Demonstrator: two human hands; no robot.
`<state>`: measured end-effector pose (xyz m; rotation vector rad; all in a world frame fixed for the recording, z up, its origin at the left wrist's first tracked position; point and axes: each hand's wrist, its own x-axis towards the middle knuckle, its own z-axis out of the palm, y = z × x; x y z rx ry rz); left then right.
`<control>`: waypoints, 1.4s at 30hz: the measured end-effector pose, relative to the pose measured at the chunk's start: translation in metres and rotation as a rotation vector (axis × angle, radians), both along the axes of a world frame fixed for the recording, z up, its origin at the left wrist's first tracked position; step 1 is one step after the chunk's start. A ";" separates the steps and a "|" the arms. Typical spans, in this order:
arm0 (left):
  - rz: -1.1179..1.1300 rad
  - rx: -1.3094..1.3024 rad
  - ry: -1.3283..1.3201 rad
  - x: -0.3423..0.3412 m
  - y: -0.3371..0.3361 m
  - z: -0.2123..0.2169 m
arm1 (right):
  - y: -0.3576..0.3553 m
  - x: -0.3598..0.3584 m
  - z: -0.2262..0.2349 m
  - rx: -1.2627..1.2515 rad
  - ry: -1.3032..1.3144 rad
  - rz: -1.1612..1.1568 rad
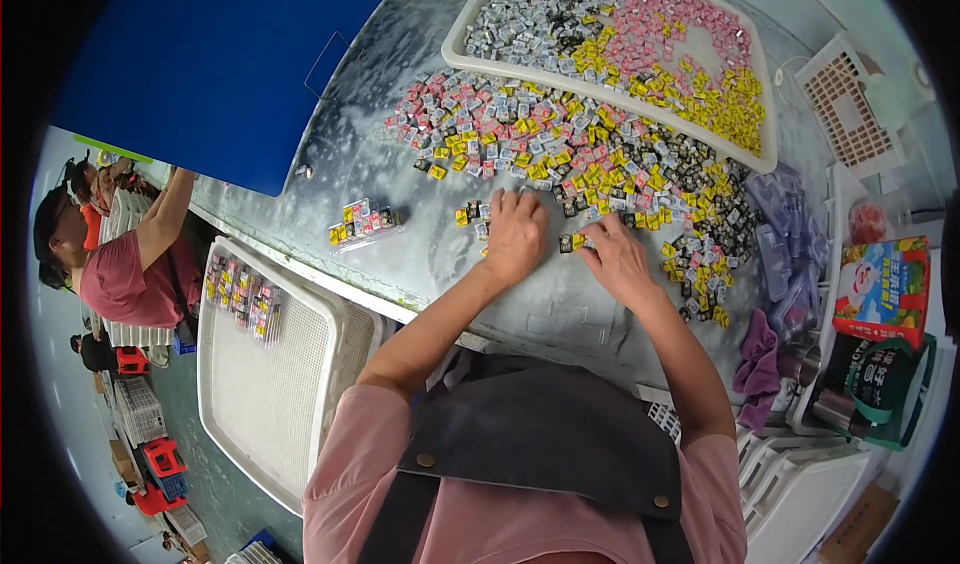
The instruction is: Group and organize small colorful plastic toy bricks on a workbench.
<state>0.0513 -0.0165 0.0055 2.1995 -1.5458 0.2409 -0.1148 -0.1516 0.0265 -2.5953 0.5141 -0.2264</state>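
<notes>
Many small wrapped cubes (pixel 540 129) in yellow, pink, white and black lie in a loose spread on the grey table. My left hand (pixel 517 236) rests at the near edge of the spread with its fingers curled down. A few cubes (pixel 468 214) lie just left of it; what is under its fingertips is hidden. Beside it, the thumb and fingers of my right hand (pixel 617 259) close on a short row of yellow and black cubes (pixel 572 242). An empty clear plastic tray (pixel 575 321) lies flat close to my body. A filled clear pack (pixel 362 224) sits to the left.
A large white tray (pixel 610 86) full of cubes stands at the back. Clear plastic trays (pixel 785 229), a purple cloth (pixel 757 369) and a colourful box (pixel 880 289) are on the right. At left stand a blue panel (pixel 220 64), a white mesh tray (pixel 265 374) and a co-worker (pixel 130 274).
</notes>
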 end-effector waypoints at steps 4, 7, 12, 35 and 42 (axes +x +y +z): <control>-0.170 -0.028 0.138 -0.016 0.018 -0.005 | -0.001 -0.003 0.001 0.017 0.014 0.023; -0.221 -0.108 0.250 -0.029 0.022 -0.002 | -0.002 -0.004 0.001 -0.001 0.005 0.043; -0.096 -0.023 0.290 -0.028 0.025 -0.001 | 0.001 -0.002 0.007 0.060 0.048 0.032; -0.028 -0.122 0.058 0.003 0.052 -0.002 | -0.002 -0.011 -0.004 0.134 -0.093 0.016; 0.014 -0.112 0.057 -0.013 0.034 -0.008 | -0.002 -0.011 0.001 0.195 -0.016 0.004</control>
